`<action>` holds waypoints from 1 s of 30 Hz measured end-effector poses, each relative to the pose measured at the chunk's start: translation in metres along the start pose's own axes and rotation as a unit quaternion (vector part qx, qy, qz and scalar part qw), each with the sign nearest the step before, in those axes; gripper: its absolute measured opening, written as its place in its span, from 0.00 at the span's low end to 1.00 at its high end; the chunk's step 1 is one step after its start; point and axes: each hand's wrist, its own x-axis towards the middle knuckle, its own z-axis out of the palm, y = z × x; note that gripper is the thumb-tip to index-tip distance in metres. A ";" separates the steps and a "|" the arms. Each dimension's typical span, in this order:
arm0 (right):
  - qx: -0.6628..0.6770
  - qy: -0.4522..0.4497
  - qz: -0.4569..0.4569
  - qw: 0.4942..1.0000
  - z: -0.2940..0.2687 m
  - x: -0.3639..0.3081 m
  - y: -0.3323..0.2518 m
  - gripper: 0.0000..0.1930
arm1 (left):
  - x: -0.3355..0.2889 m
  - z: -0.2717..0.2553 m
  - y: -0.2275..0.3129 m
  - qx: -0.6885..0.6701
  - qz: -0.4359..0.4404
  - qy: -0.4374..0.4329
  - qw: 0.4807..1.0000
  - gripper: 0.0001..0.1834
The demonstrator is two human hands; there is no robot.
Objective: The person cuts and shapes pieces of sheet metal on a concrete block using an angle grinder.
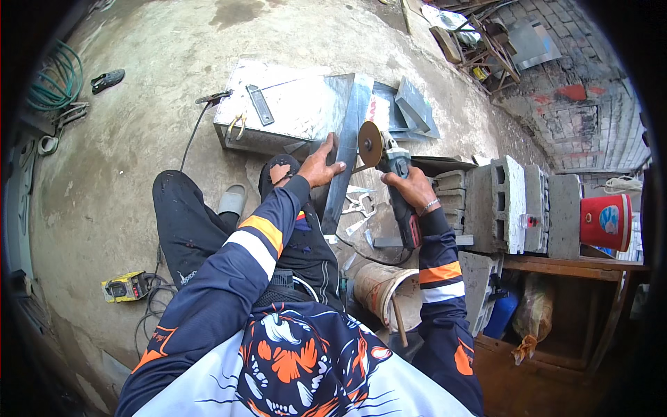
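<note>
My right hand (413,189) is wrapped round the body of an angle grinder (406,221), its cable trailing down. The grinder's brown disc (370,144) stands just right of a long grey sheet-metal strip (349,135); whether it touches the metal I cannot tell. My left hand (321,167) grips the strip's left edge, thumb lying across it. The strip slants from near my knee up onto a large shiny metal box (292,104). On that box lie a flat dark bar tool (260,105), yellow-handled pliers (238,125) and a clamp (214,97) on a black cable.
Sheet-metal offcuts (415,108) lie right of the box. Locking pliers (359,205) rest among scraps below the grinder. A dirty white bucket (382,290), concrete blocks (486,201) and a red bucket (606,222) stand at the right. A yellow machine (125,286) with cables sits lower left.
</note>
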 end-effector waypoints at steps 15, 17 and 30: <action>0.049 -0.014 -0.007 0.999 -0.010 0.022 -0.013 0.23 | -0.002 -0.001 0.006 -0.015 -0.018 -0.009 1.000 0.51; 0.037 -0.001 0.002 0.999 -0.010 0.023 -0.016 0.23 | -0.002 -0.001 0.007 -0.015 -0.019 -0.011 1.000 0.51; -0.025 0.006 -0.023 0.999 -0.017 0.030 -0.032 0.25 | -0.001 0.002 -0.002 0.005 0.017 0.006 1.000 0.50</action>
